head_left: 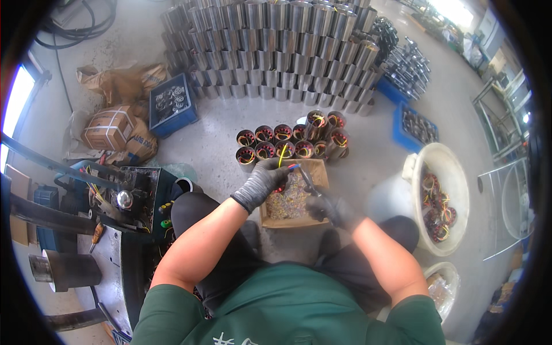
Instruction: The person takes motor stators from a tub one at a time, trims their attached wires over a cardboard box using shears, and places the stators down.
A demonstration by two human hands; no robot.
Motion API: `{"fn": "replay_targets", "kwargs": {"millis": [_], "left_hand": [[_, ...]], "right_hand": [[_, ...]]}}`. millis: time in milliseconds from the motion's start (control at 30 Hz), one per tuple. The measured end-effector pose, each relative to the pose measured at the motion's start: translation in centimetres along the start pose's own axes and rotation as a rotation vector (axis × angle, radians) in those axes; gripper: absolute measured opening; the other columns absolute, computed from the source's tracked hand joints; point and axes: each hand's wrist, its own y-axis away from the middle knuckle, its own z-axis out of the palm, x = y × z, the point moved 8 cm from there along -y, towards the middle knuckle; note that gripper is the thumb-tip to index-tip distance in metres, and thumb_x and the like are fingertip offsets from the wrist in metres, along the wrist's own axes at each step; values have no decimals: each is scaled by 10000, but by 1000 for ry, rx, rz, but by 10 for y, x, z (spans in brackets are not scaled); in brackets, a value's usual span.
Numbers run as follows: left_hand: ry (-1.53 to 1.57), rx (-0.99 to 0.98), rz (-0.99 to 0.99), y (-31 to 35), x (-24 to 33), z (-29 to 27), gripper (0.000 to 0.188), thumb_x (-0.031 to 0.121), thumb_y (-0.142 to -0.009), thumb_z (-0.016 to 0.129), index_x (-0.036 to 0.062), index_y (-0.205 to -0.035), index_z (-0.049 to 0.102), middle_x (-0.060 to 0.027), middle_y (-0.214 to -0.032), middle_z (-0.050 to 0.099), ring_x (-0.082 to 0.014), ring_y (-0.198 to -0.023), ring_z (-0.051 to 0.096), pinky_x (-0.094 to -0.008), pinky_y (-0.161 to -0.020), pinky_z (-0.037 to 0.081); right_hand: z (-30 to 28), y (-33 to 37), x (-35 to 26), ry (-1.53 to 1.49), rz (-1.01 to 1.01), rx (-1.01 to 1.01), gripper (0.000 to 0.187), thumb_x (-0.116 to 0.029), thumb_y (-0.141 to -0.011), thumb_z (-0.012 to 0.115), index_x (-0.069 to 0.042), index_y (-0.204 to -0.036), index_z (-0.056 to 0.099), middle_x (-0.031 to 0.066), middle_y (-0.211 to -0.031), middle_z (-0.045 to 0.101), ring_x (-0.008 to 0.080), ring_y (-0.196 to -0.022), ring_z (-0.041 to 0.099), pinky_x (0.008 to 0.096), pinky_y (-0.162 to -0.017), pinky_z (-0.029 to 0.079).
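Note:
My left hand [261,183], in a grey glove, is closed on coloured wires [292,167], with red, blue and yellow-green ends sticking out past the fingers. Just beneath it shows a bit of a red wound part, mostly hidden by the glove. In my gloved right hand [336,210] is a pair of pliers [309,181], whose jaws reach up close to the wire ends; whether they touch is too blurred to tell. Below both hands, between my knees, stands a cardboard box [265,221] holding many small coloured wire scraps [287,201].
Motor stators [264,150] in metal sleeves stand beyond the box, before a tall stack of steel cylinders [276,46]. A white bucket [402,190] with wired parts is at my right. Blue crates [187,112] and a bench [129,253] with tools flank me at left.

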Motion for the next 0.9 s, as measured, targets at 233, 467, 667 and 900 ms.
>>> {"fn": "replay_targets", "kwargs": {"millis": [233, 467, 667, 900], "left_hand": [[-57, 15, -24, -4, -12, 9, 192, 100, -882, 629, 4, -1048, 628, -11, -790, 626, -83, -657, 547, -236, -610, 475], [51, 33, -80, -14, -31, 0, 253, 108, -846, 656, -5, -1071, 627, -17, -795, 633, -83, -659, 559, -245, -585, 482], [270, 165, -177, -19, -50, -6, 280, 145, -854, 675, -4, -1086, 626, -32, -755, 632, -101, -601, 564, -243, -552, 481], [-57, 21, -68, -11, -34, 6, 204, 82, -890, 638, 1, -1077, 632, -27, -777, 636, -88, -632, 563, -244, -552, 468]], "right_hand": [[3, -2, -6, 105, 12, 81, 378, -274, -900, 664, -24, -1150, 530, 18, -645, 522, 89, -471, 494, 241, -418, 406], [4, 0, -12, 201, -24, 77, 290, -266, -914, 641, -44, -1083, 560, -10, -536, 484, 86, -372, 442, 244, -352, 366], [1, -6, -3, 228, -19, 138, 237, -248, -893, 663, -70, -1029, 587, -25, -559, 491, 66, -386, 415, 229, -345, 323], [-3, -5, 3, 147, 39, 145, 274, -227, -855, 716, -77, -1045, 589, -48, -562, 458, 50, -397, 393, 223, -338, 284]]}}
